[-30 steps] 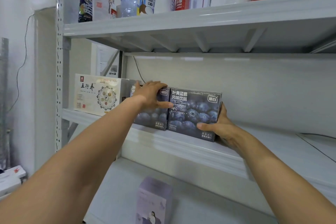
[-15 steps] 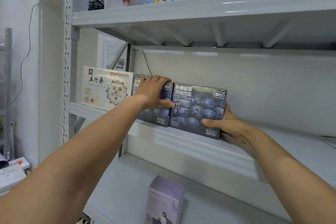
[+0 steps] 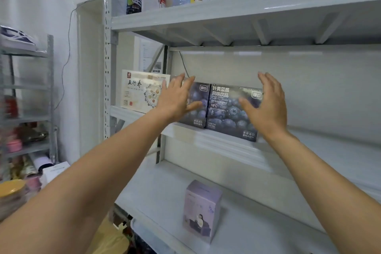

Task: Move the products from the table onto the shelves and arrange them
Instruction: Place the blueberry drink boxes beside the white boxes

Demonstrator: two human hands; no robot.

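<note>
Two blueberry boxes (image 3: 224,113) stand side by side on the middle shelf (image 3: 214,143). Left hand (image 3: 175,100) at their 9 o'clock, right hand (image 3: 269,107) at 3 o'clock: fingers spread, gripping nothing.

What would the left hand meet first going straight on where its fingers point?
The left hand would probably meet the front of the left blueberry box, right behind it. Depth is unclear, so it could pass over the top.

Half-hidden behind left hand (image 3: 175,101) — left blueberry box (image 3: 196,117).
</note>
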